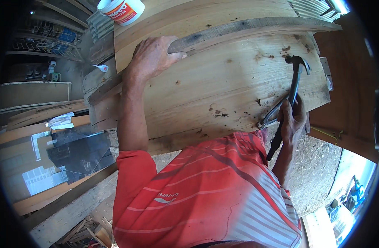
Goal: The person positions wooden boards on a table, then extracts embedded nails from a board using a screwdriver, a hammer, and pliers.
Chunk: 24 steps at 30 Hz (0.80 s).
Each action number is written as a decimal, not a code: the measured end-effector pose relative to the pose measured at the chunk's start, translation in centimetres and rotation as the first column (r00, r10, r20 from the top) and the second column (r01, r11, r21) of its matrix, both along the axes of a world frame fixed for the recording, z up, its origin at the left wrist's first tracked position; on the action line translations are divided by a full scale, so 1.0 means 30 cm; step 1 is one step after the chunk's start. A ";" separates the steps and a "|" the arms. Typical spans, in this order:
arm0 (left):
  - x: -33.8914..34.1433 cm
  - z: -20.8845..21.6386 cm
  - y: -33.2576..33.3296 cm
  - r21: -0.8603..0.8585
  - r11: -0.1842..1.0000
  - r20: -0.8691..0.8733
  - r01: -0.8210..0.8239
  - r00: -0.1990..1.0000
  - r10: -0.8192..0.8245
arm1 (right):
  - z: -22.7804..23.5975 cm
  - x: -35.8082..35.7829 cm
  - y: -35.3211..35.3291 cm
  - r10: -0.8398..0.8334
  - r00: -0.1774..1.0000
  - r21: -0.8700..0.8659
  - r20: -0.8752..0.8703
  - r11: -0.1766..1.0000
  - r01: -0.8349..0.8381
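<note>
My left hand (153, 56) is closed around the left end of a long narrow wooden plank (247, 29). The plank stretches across the far part of the wooden workbench (197, 84). Near the bench's right front edge, my right hand (292, 118) is wrapped around the handle of a claw hammer (295, 78). The hammer's head points away from me, and its black grip reaches back toward my shirt. A second dark metal tool (273, 112) lies against the same hand, slanting down to the left; its kind is unclear. The hammer head is apart from the plank.
A white tub with a red label (122, 11) stands at the far left of the bench. A small white bottle (102, 67) lies at the left. Dark chips (217, 112) dot the bench top. A brown panel (346, 82) rises at the right; boards and a dark sheet (80, 153) lie left.
</note>
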State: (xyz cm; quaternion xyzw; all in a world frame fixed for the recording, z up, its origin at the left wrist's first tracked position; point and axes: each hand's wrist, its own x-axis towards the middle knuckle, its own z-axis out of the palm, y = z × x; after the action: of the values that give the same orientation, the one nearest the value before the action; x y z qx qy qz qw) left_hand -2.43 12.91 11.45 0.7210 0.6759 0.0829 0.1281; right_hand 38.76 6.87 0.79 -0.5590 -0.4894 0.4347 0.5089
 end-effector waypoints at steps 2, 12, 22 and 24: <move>-0.014 0.001 0.015 0.010 1.000 0.037 0.002 0.999 -0.003 | -0.003 -0.023 0.001 0.036 0.999 -0.001 0.005 0.999 -0.036; 0.027 -0.026 -0.034 0.015 1.000 -0.029 -0.014 0.999 0.014 | -0.014 -0.053 0.016 0.191 0.963 -0.086 0.187 0.980 -0.178; -0.024 -0.047 0.020 0.099 0.995 -0.001 -0.020 1.000 0.020 | -0.016 -0.047 0.033 0.221 0.944 -0.133 0.244 0.972 -0.193; -0.057 -0.060 0.057 0.134 0.991 0.021 -0.023 1.000 0.020 | -0.017 -0.059 0.030 0.256 0.944 -0.186 0.208 0.958 -0.219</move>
State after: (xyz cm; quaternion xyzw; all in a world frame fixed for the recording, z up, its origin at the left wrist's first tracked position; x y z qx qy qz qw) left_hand -4.15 14.63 9.65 0.7199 0.6752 0.1366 0.0849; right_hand 36.98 7.78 0.26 -0.5812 -0.5726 0.4632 0.3460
